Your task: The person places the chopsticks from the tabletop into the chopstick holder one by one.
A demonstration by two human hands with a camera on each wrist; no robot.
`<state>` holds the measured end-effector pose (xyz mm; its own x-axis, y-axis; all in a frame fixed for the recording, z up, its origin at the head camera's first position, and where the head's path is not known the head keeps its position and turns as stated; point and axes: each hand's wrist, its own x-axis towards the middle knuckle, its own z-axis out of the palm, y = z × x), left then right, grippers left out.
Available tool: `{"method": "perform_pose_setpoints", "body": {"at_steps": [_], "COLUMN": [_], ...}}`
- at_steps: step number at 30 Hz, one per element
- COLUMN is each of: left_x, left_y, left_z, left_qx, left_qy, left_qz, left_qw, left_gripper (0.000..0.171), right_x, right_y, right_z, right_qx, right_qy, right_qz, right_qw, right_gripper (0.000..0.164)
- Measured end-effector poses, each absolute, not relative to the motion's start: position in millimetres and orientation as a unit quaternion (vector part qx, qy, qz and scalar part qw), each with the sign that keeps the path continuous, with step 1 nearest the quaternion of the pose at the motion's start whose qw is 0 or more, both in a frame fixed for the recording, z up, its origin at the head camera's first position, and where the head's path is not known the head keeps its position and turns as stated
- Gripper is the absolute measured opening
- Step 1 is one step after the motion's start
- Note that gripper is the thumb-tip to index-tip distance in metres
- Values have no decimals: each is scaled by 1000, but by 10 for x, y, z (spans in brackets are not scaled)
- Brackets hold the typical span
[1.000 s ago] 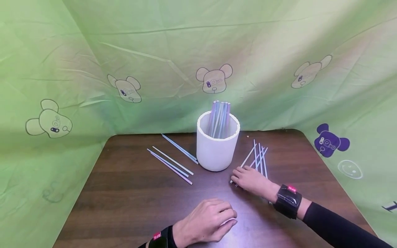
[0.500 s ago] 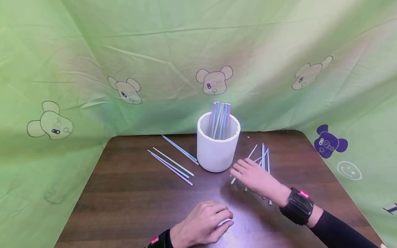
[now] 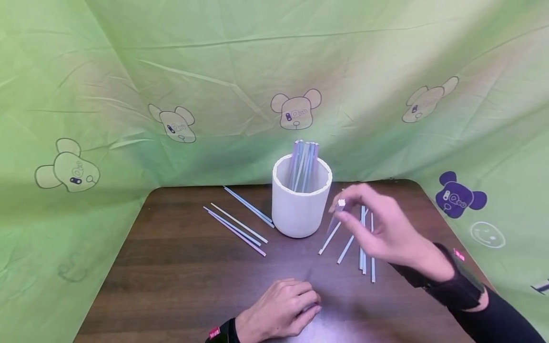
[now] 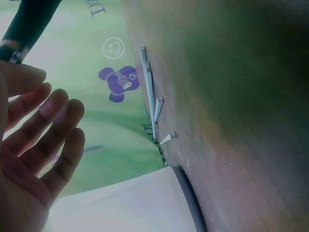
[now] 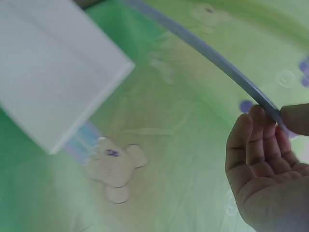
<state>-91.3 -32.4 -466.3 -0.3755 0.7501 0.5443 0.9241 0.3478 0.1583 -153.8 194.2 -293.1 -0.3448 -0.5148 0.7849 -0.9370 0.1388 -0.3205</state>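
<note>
My right hand [image 3: 386,233] is raised over the right side of the table, pinching a thin purple stick [image 3: 333,223] between thumb and fingertips near its upper end. In the right wrist view the stick [image 5: 207,50] runs up and left from the pinch. Just left of this hand stands a white cylindrical cup [image 3: 300,214], with several pastel sticks [image 3: 305,164] upright inside. Below the right hand lie several blue and whitish sticks [image 3: 362,247]. My left hand [image 3: 280,305] stays low at the table's front; in the left wrist view its fingers [image 4: 63,121] are loosely bent around nothing.
Several more blue, purple and whitish sticks [image 3: 238,229] lie left of the cup. The brown wooden table [image 3: 171,267] meets a green cloth [image 3: 231,62] with bear-head prints, which hangs behind it and along both sides.
My right hand has lifted off the sticks on the right and turned upward with the purple stick pinched in it. The left hand has barely moved.
</note>
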Motion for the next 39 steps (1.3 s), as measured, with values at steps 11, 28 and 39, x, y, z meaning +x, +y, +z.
{"method": "perform_pose_setpoints", "body": {"at_steps": [11, 28, 39], "left_x": [-879, -842, -838], "left_y": [-342, -379, -376], "left_z": [-4717, -4722, -4738], "left_qx": [-519, -514, -512], "left_qy": [-810, -809, -811], "left_qz": [-199, -214, -202], "left_qw": [188, 190, 199], "left_gripper": [13, 9, 9], "right_x": [-1932, -2957, -3096], "right_y": [1838, 1922, 1881], "right_z": [-2253, -2728, -3162], "right_qx": [379, 212, 212], "right_qy": [-640, -847, -880], "right_qz": [588, 429, 366], "right_qw": [319, 232, 217], "right_gripper": [21, 14, 13]}}
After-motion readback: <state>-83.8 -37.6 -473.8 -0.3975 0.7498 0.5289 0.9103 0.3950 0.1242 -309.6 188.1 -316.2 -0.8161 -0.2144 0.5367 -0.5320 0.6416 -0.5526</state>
